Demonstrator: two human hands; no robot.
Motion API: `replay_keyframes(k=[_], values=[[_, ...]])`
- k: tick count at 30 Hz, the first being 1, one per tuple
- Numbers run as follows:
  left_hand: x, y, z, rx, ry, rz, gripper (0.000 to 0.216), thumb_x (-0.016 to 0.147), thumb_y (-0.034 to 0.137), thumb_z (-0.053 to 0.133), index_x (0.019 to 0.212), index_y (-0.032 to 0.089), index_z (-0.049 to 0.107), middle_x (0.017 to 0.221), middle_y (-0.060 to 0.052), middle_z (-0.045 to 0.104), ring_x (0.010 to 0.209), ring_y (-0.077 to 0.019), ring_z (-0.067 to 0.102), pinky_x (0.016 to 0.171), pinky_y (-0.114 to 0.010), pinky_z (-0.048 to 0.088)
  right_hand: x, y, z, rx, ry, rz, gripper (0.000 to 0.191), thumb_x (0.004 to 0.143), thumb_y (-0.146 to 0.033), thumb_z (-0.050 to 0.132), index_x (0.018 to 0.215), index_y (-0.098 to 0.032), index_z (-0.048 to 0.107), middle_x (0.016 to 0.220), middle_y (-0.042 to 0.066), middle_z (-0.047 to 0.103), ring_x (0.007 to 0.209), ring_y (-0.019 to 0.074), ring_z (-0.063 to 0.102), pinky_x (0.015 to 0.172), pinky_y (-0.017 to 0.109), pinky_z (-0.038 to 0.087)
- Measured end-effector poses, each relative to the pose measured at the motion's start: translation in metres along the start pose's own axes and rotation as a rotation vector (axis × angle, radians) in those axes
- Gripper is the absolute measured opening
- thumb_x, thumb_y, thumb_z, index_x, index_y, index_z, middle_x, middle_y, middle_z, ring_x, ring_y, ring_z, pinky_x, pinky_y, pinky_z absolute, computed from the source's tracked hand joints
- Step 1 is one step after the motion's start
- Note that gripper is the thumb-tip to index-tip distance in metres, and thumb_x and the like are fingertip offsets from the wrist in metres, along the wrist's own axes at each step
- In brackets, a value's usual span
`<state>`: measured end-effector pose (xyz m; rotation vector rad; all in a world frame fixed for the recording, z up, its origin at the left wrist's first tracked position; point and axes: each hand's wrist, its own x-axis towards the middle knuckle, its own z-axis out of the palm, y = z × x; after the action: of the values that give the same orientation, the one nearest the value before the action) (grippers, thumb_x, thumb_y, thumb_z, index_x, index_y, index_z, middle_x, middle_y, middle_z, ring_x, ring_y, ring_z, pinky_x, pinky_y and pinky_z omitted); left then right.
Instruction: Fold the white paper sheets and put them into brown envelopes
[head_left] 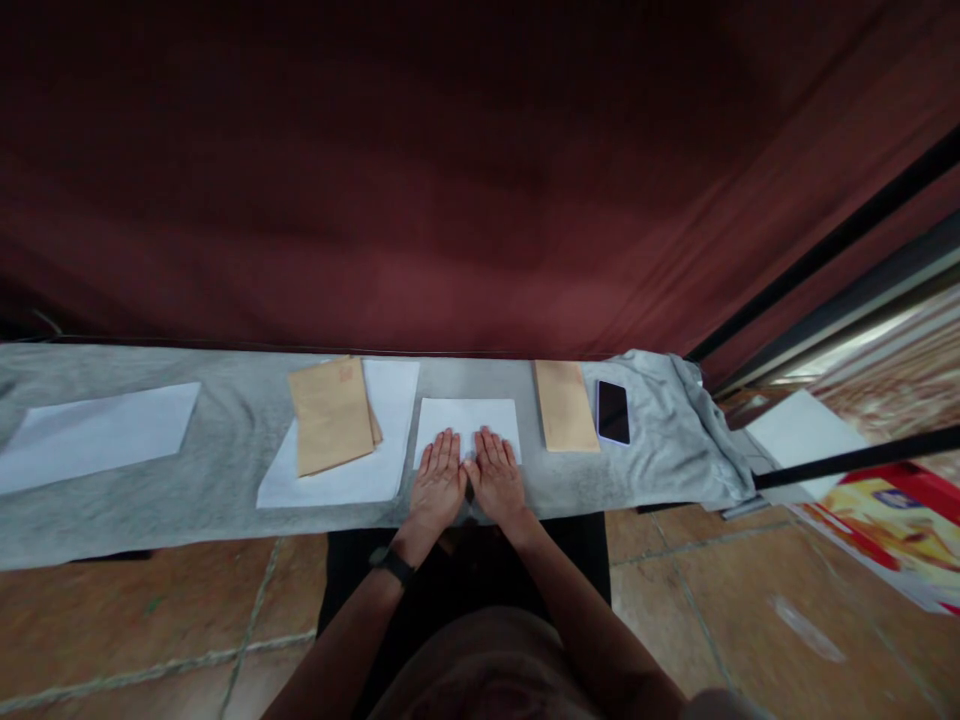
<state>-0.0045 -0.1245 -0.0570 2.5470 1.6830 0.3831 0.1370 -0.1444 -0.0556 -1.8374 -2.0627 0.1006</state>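
Observation:
A white sheet of paper [469, 412] lies in front of me on the cloth-covered table, perhaps folded. My left hand [440, 482] rests flat on its near left part, fingers stretched forward. Beside it my right hand [496, 482] presses flat on the near right part, and the thumbs almost meet. Neither hand grips anything. The hands cover the paper's near edge. To the left, brown envelopes [330, 415] lie on a stack of white paper [390, 430]. Right of the sheet lies another brown envelope [566, 405].
A phone [613, 412] lies dark side up right of the envelope. Another white sheet [105, 430] is at the far left. Grey cloth [225, 480] covers the narrow table, bunched at its right end. A dark red curtain [420, 200] hangs behind; a printed box [900, 530] stands lower right.

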Motion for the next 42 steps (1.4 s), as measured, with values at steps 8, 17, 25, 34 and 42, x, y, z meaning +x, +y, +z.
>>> replay_keyframes(k=[8,17,25,34,42], values=[[0.000,0.000,0.001,-0.011,0.028,-0.088,0.061,0.101,0.030,0.032,0.156,0.003,0.036,0.164,-0.019,0.031,0.155,-0.0275,0.025,0.127,-0.047,0.024,-0.001,0.007,0.004,-0.026,0.040,0.028,0.058,0.107,-0.037,0.040,0.156,-0.007,0.037,0.161,0.019,0.039,0.152,0.0297,0.034,0.122,0.051,0.029],[-0.004,-0.004,0.003,-0.029,0.107,-0.123,0.062,0.101,0.031,0.036,0.155,0.001,0.036,0.164,-0.021,0.032,0.155,-0.0300,0.026,0.126,-0.049,0.024,-0.005,0.015,0.007,-0.052,0.090,0.064,0.060,0.106,-0.037,0.040,0.156,-0.004,0.036,0.160,0.022,0.040,0.150,0.0317,0.037,0.121,0.052,0.030],[-0.007,-0.003,0.002,-0.035,0.158,-0.178,0.062,0.102,0.032,0.036,0.154,-0.002,0.036,0.162,-0.026,0.033,0.153,-0.0339,0.030,0.124,-0.053,0.028,-0.010,0.019,0.003,-0.099,0.126,0.089,0.060,0.107,-0.038,0.038,0.155,-0.002,0.037,0.159,0.023,0.042,0.149,0.0314,0.038,0.120,0.050,0.030],[-0.011,0.000,0.001,-0.021,0.192,-0.205,0.063,0.103,0.031,0.035,0.155,-0.004,0.033,0.161,-0.029,0.032,0.152,-0.0356,0.032,0.123,-0.054,0.030,-0.017,0.023,0.001,-0.129,0.152,0.126,0.062,0.108,-0.040,0.036,0.156,-0.001,0.035,0.158,0.025,0.042,0.147,0.0323,0.040,0.119,0.051,0.032],[-0.014,0.000,0.005,-0.053,0.243,-0.223,0.064,0.103,0.033,0.036,0.157,-0.002,0.031,0.162,-0.027,0.032,0.152,-0.0347,0.031,0.123,-0.053,0.030,-0.023,0.030,-0.003,-0.132,0.146,0.152,0.063,0.109,-0.042,0.032,0.156,0.000,0.035,0.158,0.026,0.042,0.148,0.0325,0.040,0.120,0.051,0.032]])
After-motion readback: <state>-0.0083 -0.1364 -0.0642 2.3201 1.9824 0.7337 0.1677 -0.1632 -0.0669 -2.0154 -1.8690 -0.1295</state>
